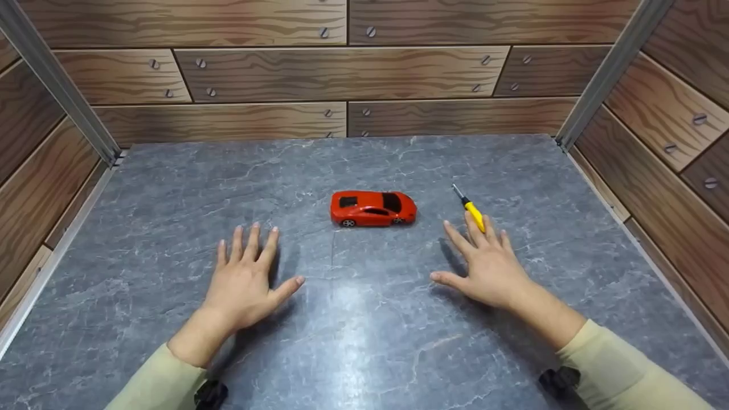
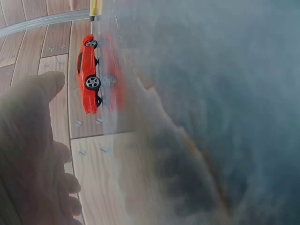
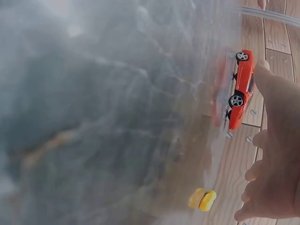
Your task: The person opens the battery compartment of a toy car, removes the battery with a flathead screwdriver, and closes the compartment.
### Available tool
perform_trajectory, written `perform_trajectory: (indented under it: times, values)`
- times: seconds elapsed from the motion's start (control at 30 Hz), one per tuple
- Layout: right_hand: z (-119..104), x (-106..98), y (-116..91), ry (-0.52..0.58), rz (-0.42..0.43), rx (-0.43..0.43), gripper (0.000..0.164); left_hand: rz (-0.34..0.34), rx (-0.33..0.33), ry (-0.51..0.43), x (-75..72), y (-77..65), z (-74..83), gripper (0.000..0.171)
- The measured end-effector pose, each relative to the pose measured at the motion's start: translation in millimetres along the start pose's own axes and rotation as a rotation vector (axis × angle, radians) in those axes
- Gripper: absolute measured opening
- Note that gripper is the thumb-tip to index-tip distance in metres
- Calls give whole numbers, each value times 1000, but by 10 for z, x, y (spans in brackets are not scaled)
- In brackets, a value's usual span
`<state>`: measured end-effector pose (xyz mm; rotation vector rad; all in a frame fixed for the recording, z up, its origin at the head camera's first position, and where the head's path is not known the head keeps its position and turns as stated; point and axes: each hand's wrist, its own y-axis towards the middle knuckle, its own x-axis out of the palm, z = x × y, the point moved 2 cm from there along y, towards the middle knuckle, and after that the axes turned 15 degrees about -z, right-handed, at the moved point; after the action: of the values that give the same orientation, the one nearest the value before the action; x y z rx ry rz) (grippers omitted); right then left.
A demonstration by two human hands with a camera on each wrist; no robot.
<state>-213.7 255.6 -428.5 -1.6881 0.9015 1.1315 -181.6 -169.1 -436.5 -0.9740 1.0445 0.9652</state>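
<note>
A red toy sports car [image 1: 373, 208] with a dark windscreen stands on its wheels at the middle of the table, nose to the right. To its right lies a small screwdriver [image 1: 472, 213] with a yellow handle and metal shaft, its tip pointing away. My left hand [image 1: 242, 282] is spread, palm down, in front and left of the car, holding nothing. My right hand [image 1: 490, 267] is spread too, and its fingertips overlap the screwdriver's handle end in the head view. In the right wrist view the yellow handle [image 3: 207, 200] shows apart from the fingers.
The grey marbled tabletop [image 1: 364, 165] reflects the light. Wood-patterned panels [image 1: 342, 74] rise behind it and at both sides, with metal posts [image 1: 615, 68] at the back corners. A small black device [image 1: 560, 380] sits at each sleeve.
</note>
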Motion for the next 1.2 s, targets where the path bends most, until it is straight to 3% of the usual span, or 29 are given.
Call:
perform_trajectory:
  times: [0.27,0.67,0.83,1.2]
  values:
    - [-86,-128,161,-8,-7,-21,106,-15,38,-10,-128,191,109,102]
    - [-236,-319,564,9,-27,-84,101,-23,112,-41,-471,678,400,103]
    - [-255,-330,708,8,-45,-113,100,-46,140,-72,-459,873,494,103]
    - [-161,-272,913,45,-66,-155,104,-109,194,-106,-269,1178,545,102]
